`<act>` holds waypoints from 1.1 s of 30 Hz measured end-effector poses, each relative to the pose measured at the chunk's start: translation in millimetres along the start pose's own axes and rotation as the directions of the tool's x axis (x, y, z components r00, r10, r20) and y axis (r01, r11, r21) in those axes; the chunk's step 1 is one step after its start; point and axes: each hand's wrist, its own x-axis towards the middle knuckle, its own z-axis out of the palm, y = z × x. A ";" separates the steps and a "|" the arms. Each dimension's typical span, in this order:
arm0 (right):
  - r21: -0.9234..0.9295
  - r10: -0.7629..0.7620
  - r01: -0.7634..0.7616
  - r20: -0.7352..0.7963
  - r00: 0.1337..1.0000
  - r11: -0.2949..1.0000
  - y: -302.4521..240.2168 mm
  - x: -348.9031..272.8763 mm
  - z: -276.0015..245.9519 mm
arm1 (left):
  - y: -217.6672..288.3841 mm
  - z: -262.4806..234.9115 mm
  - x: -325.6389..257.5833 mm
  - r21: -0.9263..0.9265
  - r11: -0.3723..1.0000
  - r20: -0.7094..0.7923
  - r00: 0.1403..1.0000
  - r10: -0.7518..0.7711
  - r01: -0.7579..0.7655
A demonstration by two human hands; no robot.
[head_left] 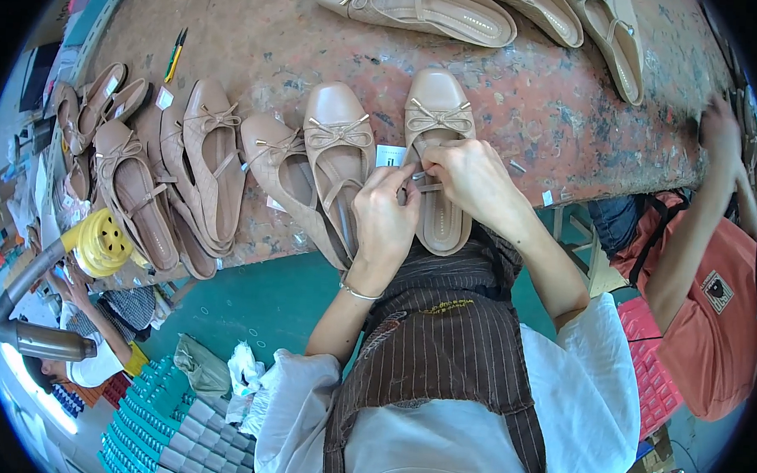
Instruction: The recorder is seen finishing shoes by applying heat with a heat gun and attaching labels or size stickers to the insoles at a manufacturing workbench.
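Observation:
A beige flat shoe (440,94) with a bow and a square toe lies in front of me, its toe pointing away. Over its opening, the fingers of my left hand (385,220) and my right hand (477,180) are pinched close together on the shoe's thin strap. A small shiny metal piece (418,176) shows between the fingertips; its exact shape is hard to make out. Beside the left fingers is a white paper tag (389,156). Two matching shoes (334,104) stand just left of my left hand.
More beige shoes (210,108) are lined up left on the worn table (261,25), others (441,13) along its far side. A yellow-black pen-like tool (176,55) lies far left. A lamp arm (29,282) and yellow disc (102,243) jut in. A co-worker (710,288) is at right.

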 end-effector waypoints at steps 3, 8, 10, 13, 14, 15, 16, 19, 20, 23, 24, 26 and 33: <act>-0.021 0.012 -0.012 0.016 1.000 1.000 -3.6 3.0 -0.3 | -5.6 2.0 -1.5 -0.012 1.000 -0.039 0.999 0.026 -0.026; 0.039 -0.042 0.041 0.013 0.999 0.998 1.4 4.0 -1.0 | -5.7 1.3 -3.0 -0.020 0.999 -0.032 0.999 0.042 -0.042; 0.070 -0.040 0.038 0.023 0.999 0.997 3.5 4.7 -2.6 | -4.8 -0.5 -4.6 -0.032 0.999 -0.032 0.999 0.042 -0.043; 0.107 -0.011 0.007 0.041 0.999 0.994 5.8 7.0 -2.0 | 0.7 -8.1 -5.7 0.057 0.997 0.043 0.998 0.054 -0.056; 0.141 0.023 -0.032 0.063 0.998 0.990 4.8 8.0 -4.4 | 3.3 -9.4 -5.4 0.048 0.998 0.048 0.998 0.037 -0.039; 0.173 0.057 -0.071 0.087 0.995 0.982 4.4 8.8 -5.5 | 4.5 -9.4 -4.9 0.039 0.999 0.053 0.998 0.020 -0.022; 0.174 0.055 -0.069 0.088 0.995 0.982 4.0 9.3 -5.4 | 4.4 -8.7 -4.2 0.040 0.999 0.051 0.999 0.018 -0.020; 0.161 0.076 -0.084 0.058 0.995 0.983 1.3 7.2 -5.4 | 3.1 -2.5 -3.6 -0.032 0.999 0.037 0.998 0.044 -0.043; 0.129 0.056 -0.058 0.016 0.998 0.990 -0.6 4.3 -5.6 | 2.9 1.6 -6.1 0.010 0.995 0.002 0.995 0.103 -0.103; -0.037 -0.066 0.063 -0.088 0.994 0.997 -7.8 0.3 -5.2 | 1.1 9.4 -11.4 0.105 0.984 -0.003 0.989 0.146 -0.145; -0.094 -0.085 0.075 -0.109 0.990 0.993 -10.5 -3.4 -7.3 | -0.8 11.0 -12.7 0.128 0.983 0.001 0.991 0.134 -0.133; -0.156 -0.094 0.069 -0.161 0.982 0.985 -20.5 -8.3 -18.8 | 2.0 13.8 -12.4 0.144 0.981 0.013 0.992 0.126 -0.127; 0.152 0.128 -0.125 -0.016 0.992 0.981 -4.7 -14.0 -57.6 | 0.5 12.3 -16.1 0.240 0.928 -0.073 0.948 0.310 -0.285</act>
